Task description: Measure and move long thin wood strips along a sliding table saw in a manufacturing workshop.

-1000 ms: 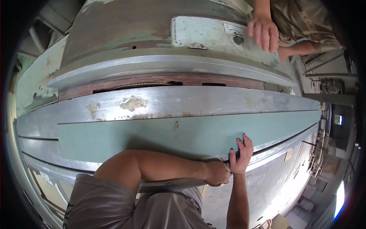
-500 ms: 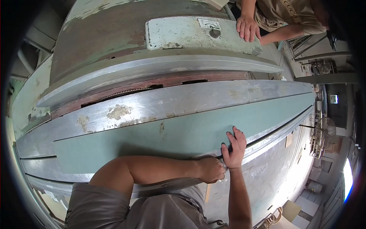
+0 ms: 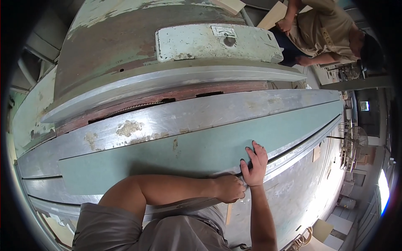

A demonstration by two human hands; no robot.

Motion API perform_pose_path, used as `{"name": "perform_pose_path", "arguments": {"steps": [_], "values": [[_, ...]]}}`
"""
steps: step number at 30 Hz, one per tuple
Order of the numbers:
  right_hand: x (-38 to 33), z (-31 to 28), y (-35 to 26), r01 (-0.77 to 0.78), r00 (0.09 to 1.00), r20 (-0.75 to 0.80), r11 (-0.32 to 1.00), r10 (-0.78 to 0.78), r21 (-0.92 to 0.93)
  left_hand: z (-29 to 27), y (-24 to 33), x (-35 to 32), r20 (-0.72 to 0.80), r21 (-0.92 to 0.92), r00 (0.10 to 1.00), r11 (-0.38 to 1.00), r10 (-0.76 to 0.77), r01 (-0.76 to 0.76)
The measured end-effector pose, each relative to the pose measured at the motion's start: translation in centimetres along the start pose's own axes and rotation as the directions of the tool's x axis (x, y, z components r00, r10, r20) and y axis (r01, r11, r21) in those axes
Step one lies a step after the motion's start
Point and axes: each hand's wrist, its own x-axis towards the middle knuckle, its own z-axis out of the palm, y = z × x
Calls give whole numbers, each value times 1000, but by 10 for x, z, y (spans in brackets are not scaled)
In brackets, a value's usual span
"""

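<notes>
- Green board (image 3: pixel 201 152): a long, thin strip laid flat along the metal surface (image 3: pixel 209 115) of a large old machine, reaching from lower left to upper right.
- It looks stiff yet thin, so it would likely flex if lifted by one end; it is judged light for its length, with a smooth face that could slide easily on the metal.
- Hold is best taken at the near long edge, where both hands already are, with pressure spread flat.
- Right hand (image 3: pixel 254 164): laid flat on the board near its near edge, fingers spread, nothing pinched.
- Left hand (image 3: pixel 229 188): curled at the board's near edge, touching the right hand; whether the edge is pinched cannot be told.
- A pale, chipped housing (image 3: pixel 217 42) sits on the machine top, with a small rectangular metal plate (image 3: pixel 223 31) fixed near its upper edge; its marks are too small to tell.
- A co-worker (image 3: pixel 326 29) in a tan shirt is seen at the far right end, beside pale wood pieces (image 3: pixel 272 16).
</notes>
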Motion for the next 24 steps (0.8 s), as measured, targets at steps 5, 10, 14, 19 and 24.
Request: {"name": "perform_pose_path", "arguments": {"steps": [5,10,14,19,24], "values": [[0,-1,1,-25,1000,-10,1000,25,1,0,0,2,16,3,1000,1000,2,-2],[1,-1,0,-25,1000,-9,1000,25,19,-1,-1,1,28,21,1000,1000,-5,4],[0,-2,0,-31,999,-11,999,31,15,-3,0,2,47,28,999,1000,-10,9],[0,-2,-1,-40,999,-8,999,40,14,-4,1,1,61,18,998,1000,-15,14],[-1,-2,0,-40,999,-9,999,40,12,-3,0,1,51,10,999,1000,-15,15]]}}
